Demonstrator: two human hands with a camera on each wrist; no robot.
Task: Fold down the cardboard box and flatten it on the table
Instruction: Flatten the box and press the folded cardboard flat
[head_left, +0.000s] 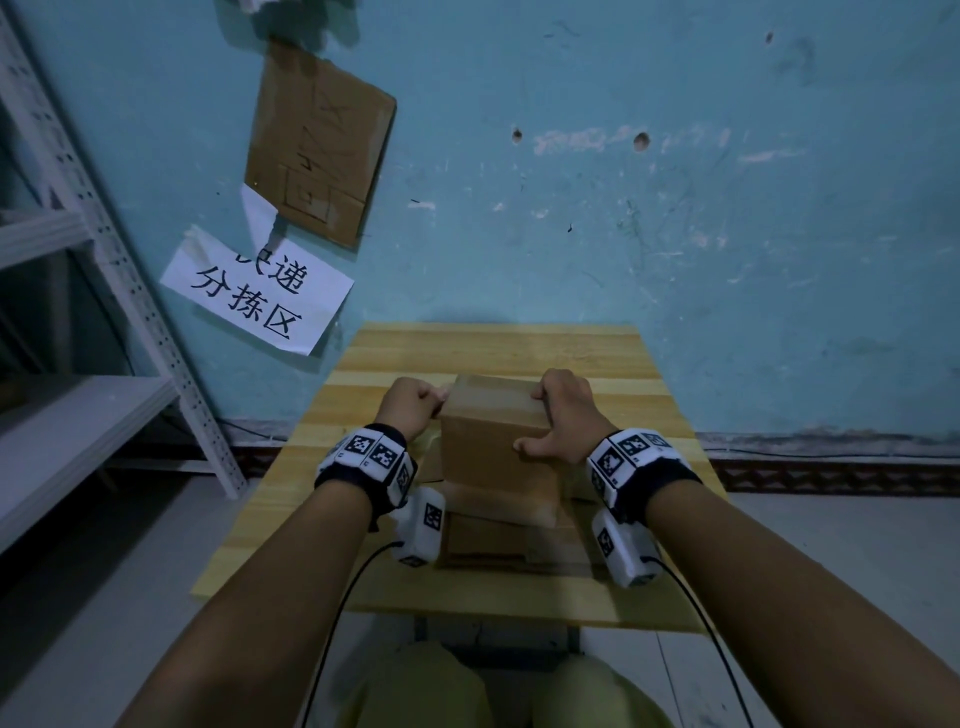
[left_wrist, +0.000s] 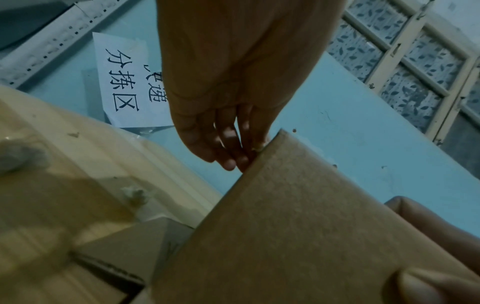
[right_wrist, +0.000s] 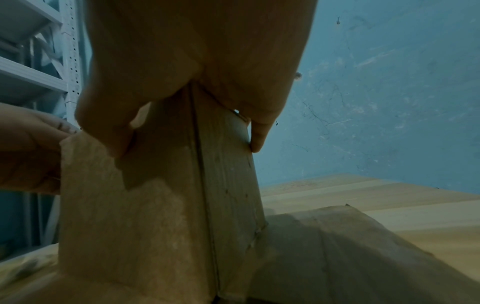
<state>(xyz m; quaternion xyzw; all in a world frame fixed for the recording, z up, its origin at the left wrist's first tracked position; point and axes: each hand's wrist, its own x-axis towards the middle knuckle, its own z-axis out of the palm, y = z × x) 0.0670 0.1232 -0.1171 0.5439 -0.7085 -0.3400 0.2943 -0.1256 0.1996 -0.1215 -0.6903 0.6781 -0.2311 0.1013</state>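
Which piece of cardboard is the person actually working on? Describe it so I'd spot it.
Find the wooden table against the blue wall. The cardboard box stands there between both hands, unlike the flat cardboard sheet stuck on the wall.

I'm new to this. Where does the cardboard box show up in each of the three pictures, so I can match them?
Head view: the cardboard box stands mid-table between both hands.
Left wrist view: cardboard box fills the lower right, fingertips at its top edge.
Right wrist view: cardboard box rises through the centre, under the hand.
Shared landmark: the blue wall.
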